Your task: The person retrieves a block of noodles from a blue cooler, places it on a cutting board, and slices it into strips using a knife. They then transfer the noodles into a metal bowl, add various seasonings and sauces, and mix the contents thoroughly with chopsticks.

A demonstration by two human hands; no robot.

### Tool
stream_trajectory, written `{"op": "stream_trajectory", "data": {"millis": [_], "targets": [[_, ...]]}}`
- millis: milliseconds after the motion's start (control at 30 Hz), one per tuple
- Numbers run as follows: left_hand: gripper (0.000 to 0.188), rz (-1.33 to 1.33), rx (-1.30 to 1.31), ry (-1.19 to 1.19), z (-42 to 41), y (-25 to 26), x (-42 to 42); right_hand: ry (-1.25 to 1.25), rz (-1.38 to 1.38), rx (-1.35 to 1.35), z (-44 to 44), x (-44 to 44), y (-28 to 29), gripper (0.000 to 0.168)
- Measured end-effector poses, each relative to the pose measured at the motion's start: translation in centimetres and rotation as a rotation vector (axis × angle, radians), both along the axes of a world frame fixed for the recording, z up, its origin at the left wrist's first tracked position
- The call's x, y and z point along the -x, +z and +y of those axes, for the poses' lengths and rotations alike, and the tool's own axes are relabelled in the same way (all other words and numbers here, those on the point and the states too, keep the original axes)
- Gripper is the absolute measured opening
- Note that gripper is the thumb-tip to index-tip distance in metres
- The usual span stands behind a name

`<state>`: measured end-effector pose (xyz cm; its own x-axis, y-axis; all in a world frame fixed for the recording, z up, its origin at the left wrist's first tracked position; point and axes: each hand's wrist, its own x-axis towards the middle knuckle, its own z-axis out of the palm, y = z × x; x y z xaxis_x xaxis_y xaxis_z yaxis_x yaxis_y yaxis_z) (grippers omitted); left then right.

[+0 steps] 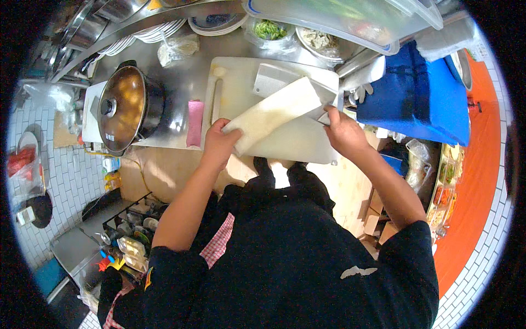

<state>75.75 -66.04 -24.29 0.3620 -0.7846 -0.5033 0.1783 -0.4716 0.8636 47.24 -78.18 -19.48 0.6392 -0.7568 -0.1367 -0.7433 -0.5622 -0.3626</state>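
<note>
My left hand [222, 142] grips the near left end of a long, folded cream-coloured sheet [275, 113]; whether it is cloth or food I cannot tell. The sheet slants up to the right above a white plastic cutting board [296, 142]. Flat on the board lies a cleaver [273, 78], its broad metal blade partly hidden by the sheet. My right hand [345, 131] is at the board's right side, just below the sheet's far end. Its fingers are curled at a small greyish edge, and what they touch is unclear.
A lidded dark pot [123, 109] and a folded pink cloth [195, 123] are left of the board. Behind it stand a bowl of shredded greens [269, 31], another bowl [316, 41] and stacked plates [218, 26]. A plastic container [328, 20] overhangs. Blue-covered bulk [411, 94] stands right.
</note>
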Motion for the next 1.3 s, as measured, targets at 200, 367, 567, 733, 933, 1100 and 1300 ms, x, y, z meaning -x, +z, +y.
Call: {"op": "stream_trajectory", "data": {"millis": [200, 367, 567, 733, 933, 1100, 1300], "targets": [[0.022, 0.197, -0.014, 0.061, 1.9, -0.7, 0.2, 0.055, 0.203, 0.478, -1.1, 1.5, 2.1, 0.035], [0.033, -0.743, -0.142, -0.291, 5.2, -2.5, -2.3, -0.388, -0.131, -0.014, 0.2, 3.8, 0.2, 0.036], [0.021, -1.016, 0.487, -0.588, -3.2, -0.9, 6.1, -0.496, -0.073, -0.297, -0.7, 1.2, -1.3, 0.032], [0.026, -1.136, 0.615, -0.632, -10.1, -5.2, 9.9, -0.337, 0.148, -0.244, -1.6, -0.4, -1.5, 0.023], [0.027, -1.110, 0.612, -0.536, -10.6, -6.3, 10.1, -0.401, 0.236, -0.273, -1.4, -0.8, -3.7, 0.020], [0.034, -1.034, 0.589, -0.546, -10.6, -6.3, 9.7, -0.361, 0.203, -0.244, -2.3, -3.4, -1.3, 0.019], [0.037, -1.003, 0.526, -0.573, -10.8, -5.9, 9.7, -0.299, 0.247, -0.229, -1.7, -5.2, -2.1, 0.018]]}}
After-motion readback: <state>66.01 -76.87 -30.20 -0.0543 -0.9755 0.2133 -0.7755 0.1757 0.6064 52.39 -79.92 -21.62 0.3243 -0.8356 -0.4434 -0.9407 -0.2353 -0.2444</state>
